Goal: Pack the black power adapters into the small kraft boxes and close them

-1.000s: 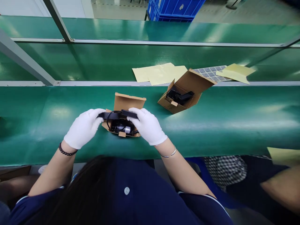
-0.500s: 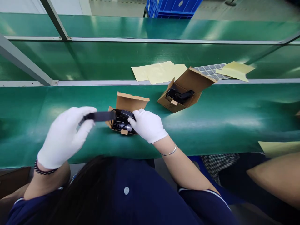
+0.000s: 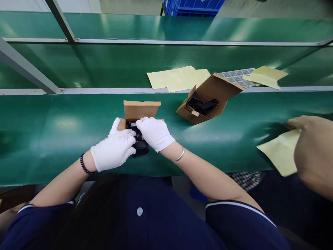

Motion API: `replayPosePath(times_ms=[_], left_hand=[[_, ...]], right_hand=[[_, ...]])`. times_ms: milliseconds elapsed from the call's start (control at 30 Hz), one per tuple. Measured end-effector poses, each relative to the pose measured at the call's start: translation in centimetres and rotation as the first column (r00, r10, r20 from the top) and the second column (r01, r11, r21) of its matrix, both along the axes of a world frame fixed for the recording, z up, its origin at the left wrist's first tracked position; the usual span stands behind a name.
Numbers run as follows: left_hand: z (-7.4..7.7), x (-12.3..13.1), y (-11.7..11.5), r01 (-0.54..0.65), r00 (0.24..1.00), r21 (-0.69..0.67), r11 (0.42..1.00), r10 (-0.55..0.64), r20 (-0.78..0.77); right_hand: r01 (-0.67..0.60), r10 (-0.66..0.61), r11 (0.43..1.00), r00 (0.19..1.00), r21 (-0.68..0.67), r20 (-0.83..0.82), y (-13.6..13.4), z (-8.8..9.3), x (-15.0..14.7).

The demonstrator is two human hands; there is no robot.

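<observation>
A small brown cardboard box (image 3: 142,110) stands on the green bench with its lid raised, holding black parts (image 3: 139,133) that my hands partly cover. My gloved left hand (image 3: 114,147) lies over the left side of the box, thumb apart against the left flap and fingers spread over the parts. At the front of the box, beside its fingertips, sits a black curved piece (image 3: 141,148). My gloved right hand (image 3: 153,132) is closed at the box's right side, fingers curled down into it. What those fingers grip is hidden.
A second open carton (image 3: 201,111) with black parts stands to the right. Yellow sheets (image 3: 179,79) and a gridded label sheet (image 3: 238,76) lie behind it. At far right a co-worker's hand (image 3: 312,149) holds yellow paper (image 3: 282,149). A metal post (image 3: 31,67) rises at left.
My left hand has moved right to the box; the black bar it held is no longer in its raised grip. My right hand shifted slightly left. A co-worker's hand with yellow paper came in.
</observation>
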State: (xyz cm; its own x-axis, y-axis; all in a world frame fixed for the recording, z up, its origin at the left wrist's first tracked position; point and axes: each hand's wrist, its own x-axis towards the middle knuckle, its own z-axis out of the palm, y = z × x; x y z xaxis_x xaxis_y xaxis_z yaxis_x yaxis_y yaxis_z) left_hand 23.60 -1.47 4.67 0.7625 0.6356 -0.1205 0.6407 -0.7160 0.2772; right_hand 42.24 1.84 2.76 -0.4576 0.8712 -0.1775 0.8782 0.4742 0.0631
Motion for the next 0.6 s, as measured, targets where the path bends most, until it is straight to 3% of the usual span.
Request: replayPosePath(times_ms=[200,300,500,600], left_hand=[[0.0,-0.2,1.0,0.035,0.999,-0.037,0.999,-0.035,0.011],[0.3,0.4,2.1,0.061,0.998,0.017,0.998,-0.060,-0.028],[-0.4,1.1,5.2,0.162,0.984,-0.063,0.985,-0.166,-0.066],[-1.0,1.1,5.7,0.163,0.986,-0.079,0.983,-0.165,-0.011]], right_hand=[[-0.055,0.050,0.998,0.988,0.029,0.143,-0.2,0.3,-0.6],[-0.070,0.078,0.996,0.984,-0.054,0.160,0.2,1.1,-0.2],[-0.230,0.200,0.931,0.971,-0.284,-0.132,1.4,3.3,2.8],[-0.133,0.129,0.979,0.991,-0.157,-0.040,1.0,3.2,3.1]])
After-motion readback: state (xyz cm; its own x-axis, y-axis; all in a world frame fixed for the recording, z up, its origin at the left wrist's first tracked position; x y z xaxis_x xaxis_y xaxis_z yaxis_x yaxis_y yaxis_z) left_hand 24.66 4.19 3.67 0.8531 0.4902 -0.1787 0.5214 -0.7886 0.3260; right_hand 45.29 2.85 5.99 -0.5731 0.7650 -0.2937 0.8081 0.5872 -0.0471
